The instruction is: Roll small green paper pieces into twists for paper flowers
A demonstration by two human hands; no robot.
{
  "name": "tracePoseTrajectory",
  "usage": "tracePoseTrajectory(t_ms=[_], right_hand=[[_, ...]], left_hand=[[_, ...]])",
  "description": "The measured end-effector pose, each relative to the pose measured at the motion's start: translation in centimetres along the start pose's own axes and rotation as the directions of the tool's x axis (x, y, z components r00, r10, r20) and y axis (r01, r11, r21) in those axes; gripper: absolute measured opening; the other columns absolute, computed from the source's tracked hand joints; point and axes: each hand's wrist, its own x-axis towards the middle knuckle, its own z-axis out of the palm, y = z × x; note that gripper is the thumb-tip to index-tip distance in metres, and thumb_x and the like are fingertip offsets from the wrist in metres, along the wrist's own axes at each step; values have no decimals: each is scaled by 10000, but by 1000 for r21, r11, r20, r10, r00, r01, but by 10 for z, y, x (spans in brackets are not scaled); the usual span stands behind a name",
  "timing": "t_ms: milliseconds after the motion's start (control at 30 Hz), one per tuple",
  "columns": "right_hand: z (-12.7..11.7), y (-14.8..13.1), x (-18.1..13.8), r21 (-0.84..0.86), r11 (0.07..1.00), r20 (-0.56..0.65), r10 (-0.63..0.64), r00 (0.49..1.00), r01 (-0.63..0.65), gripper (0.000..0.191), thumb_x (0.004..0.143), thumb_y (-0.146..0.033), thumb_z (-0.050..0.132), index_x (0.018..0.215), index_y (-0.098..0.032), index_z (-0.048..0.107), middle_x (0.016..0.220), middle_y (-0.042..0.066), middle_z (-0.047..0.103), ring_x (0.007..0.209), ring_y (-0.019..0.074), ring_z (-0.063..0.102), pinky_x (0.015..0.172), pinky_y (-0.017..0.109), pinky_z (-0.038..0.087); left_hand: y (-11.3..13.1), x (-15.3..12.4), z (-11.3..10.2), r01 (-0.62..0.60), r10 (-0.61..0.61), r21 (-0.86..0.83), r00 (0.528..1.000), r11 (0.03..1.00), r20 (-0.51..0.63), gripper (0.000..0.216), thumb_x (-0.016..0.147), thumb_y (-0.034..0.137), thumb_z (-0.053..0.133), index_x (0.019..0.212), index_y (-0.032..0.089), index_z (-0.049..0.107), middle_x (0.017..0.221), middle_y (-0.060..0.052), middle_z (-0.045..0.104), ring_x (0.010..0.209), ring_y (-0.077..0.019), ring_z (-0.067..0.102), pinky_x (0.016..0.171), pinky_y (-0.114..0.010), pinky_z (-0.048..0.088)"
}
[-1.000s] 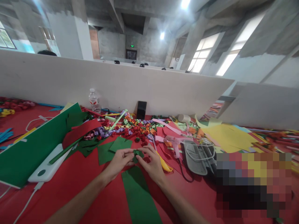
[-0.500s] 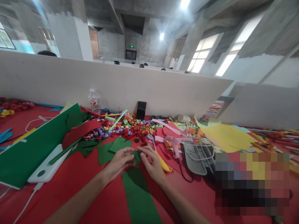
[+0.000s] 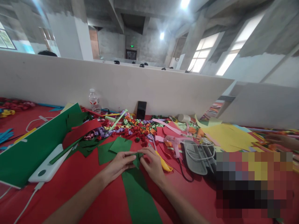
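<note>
A: Nearest entry, and any change?

B: Left hand (image 3: 120,163): thumb and fingers pinched on a small green paper piece (image 3: 137,161). Right hand (image 3: 151,163): fingers curled, gripping the same piece from the other side. Piece between both sets of fingertips, near the far end of a broad green strip (image 3: 140,196). Compared with half a second ago: turned or folded, face narrower to view. By judgement, shaping in progress, not complete.

A: Any other change?

B: At the far right edge, another person's hand (image 3: 283,141), newly in view.

A: Materials, working outward?

B: Green strip: matte, flat, straight-edged. Green squares (image 3: 120,144): overlapping, crisp-cornered. Glue gun (image 3: 174,144): pink, smooth, dark-corded. Tray (image 3: 195,163): grey, shallow, rounded, with loops of white cable. Paper chains (image 3: 105,132): curled, crinkled, mostly purple here. Yellow sheets (image 3: 230,138): broad, loosely layered. Board (image 3: 35,152): green, rigid, propped aslant. Bottle (image 3: 93,101): clear, ribbed. Tabletop (image 3: 198,196): red, smooth.
</note>
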Motion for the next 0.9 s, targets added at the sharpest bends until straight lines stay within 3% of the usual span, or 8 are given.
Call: tracePoseTrajectory(t_ms=[100, 233, 367, 467, 633, 733, 900], right_hand=[[0, -1, 0, 1, 1000, 24, -6, 1000, 6, 272, 820, -84, 538, 990, -234, 688, 971, 55, 655, 938, 212, 606, 847, 351, 488], [1, -2, -1, 3, 1000, 24, -1, 1000, 1, 270, 807, -78, 541, 977, -232, 684, 962, 52, 652, 935, 211, 603, 842, 346, 487], [3, -1, 0, 8, 1000, 16, 18, 1000, -18, 259, 811, -92, 529, 968, -228, 685, 960, 56, 657, 926, 209, 609, 822, 338, 492], [3, 0, 1, 12, 998, -1, 58, 998, -58, 255, 775, -72, 529, 929, -213, 677, 929, 50, 657, 899, 205, 610, 800, 326, 492], [3, 2, 0, -21, 999, 32, 37, 999, -37, 284, 757, -46, 529, 940, -215, 664, 935, 46, 648, 908, 204, 603, 807, 326, 488], [4, 5, -2, -68, 998, 27, -15, 1000, 17, 282, 770, -58, 536, 949, -229, 671, 947, 49, 640, 916, 207, 599, 808, 333, 496], [4, 11, -3, -240, 959, 79, -136, 987, 152, 273, 825, -98, 551, 1006, -249, 688, 954, 61, 638, 889, 217, 588, 773, 357, 499]], left_hand=[[-1, -1, 0, 3, -3, 28, 1000, 1000, 8, 364, 662, 332, 837, 963, 147, 749, 761, -31, 667, 665, -126, 615, 715, -293, 546], [1, -1, -1, 0, -3, 80, 999, 997, 41, 427, 702, 335, 804, 1087, 173, 717, 945, -80, 714, 779, -155, 659, 728, -273, 529], [2, -1, 1, -22, 28, 174, 999, 985, -35, 438, 714, 351, 789, 1102, 163, 712, 962, -99, 737, 767, -159, 673, 696, -253, 515], [1, 1, 2, -88, 108, 277, 992, 957, -59, 460, 711, 353, 783, 1110, 137, 707, 962, -119, 750, 773, -190, 684, 672, -261, 510], [-1, 3, 2, -216, 232, 411, 973, 886, 12, 396, 742, 350, 744, 1069, 128, 731, 1009, -135, 756, 904, -263, 688, 726, -296, 515], [-2, 3, 1, -183, 206, 377, 978, 908, -22, 399, 721, 365, 764, 1043, 130, 743, 991, -129, 757, 851, -245, 692, 672, -273, 513], [-4, 3, -1, -14, 30, 154, 995, 988, -99, 430, 680, 385, 810, 1034, 150, 742, 852, -88, 754, 691, -152, 676, 651, -238, 518]])
